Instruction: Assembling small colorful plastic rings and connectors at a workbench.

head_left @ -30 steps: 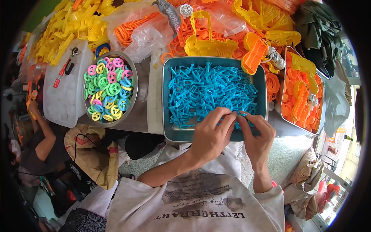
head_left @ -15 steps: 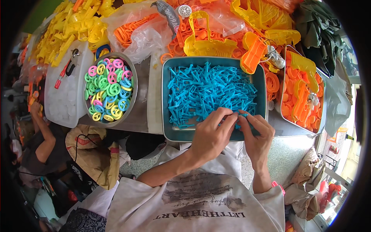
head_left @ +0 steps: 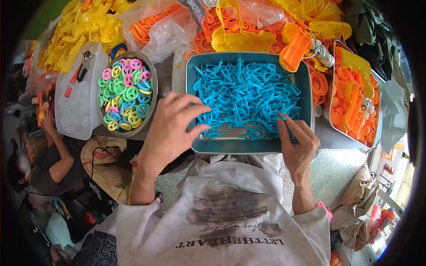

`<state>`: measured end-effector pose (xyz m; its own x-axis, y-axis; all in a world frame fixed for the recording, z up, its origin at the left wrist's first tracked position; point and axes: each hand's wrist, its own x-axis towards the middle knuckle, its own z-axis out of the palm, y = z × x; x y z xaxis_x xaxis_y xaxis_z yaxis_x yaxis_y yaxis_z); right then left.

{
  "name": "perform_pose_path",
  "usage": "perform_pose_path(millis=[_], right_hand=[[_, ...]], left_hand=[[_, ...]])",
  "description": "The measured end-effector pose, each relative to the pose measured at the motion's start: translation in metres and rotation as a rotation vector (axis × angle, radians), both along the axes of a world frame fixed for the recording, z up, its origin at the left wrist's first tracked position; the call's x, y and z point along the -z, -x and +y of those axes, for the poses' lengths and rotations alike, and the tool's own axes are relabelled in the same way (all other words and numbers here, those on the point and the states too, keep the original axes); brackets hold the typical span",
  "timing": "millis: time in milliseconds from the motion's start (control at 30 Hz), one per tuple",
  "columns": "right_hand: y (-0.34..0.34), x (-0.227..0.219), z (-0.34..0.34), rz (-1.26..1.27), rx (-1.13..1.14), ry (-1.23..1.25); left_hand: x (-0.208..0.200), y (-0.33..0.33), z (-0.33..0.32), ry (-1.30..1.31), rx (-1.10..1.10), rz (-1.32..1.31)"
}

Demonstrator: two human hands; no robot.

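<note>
A metal tray [head_left: 191, 144] in front of me holds a heap of small blue plastic pieces [head_left: 244, 97], slim and forked. Over the tray's left edge hovers my left hand [head_left: 171, 124], slightly blurred, thumb and fingers apart with nothing visible between them. My right hand [head_left: 299, 144] is at the tray's right front side, thumb and forefinger pinched on a blue plastic piece [head_left: 282, 118], of which only a small tip shows. A round metal bowl [head_left: 154, 88] of small pink, green, yellow and blue plastic wheels [head_left: 126, 94] stands left of the tray, beyond my left hand.
A translucent white bin [head_left: 66, 119] with a red-handled tool [head_left: 72, 83] stands far left. Yellow plastic shells [head_left: 95, 26] and orange parts [head_left: 153, 27] pile up behind. At right stands another tray of orange parts [head_left: 350, 117]. A co-worker's arm [head_left: 60, 146] shows at left.
My hands, together over the tray before, have parted. The left moved left toward the bowl and opened; the right stays near the tray's right side, still pinching. The view has shifted slightly.
</note>
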<state>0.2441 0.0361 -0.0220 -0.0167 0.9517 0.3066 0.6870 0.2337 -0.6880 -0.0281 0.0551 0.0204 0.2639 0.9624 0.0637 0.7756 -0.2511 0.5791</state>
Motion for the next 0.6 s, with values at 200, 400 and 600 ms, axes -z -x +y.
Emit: perform_pose_path(millis=[200,400,600], right_hand=[[0.001,0.002,-0.001,-0.012,0.014,-0.022],[0.002,0.003,0.0,-0.013,0.024,-0.03],[0.0,0.003,0.0,-0.019,0.028,-0.023]], left_hand=[[0.017,-0.01,0.03,-0.048,0.272,0.241],[0.015,-0.003,0.045,-0.127,0.137,-0.049],[-0.003,0.007,0.024,0.039,0.332,0.204]])
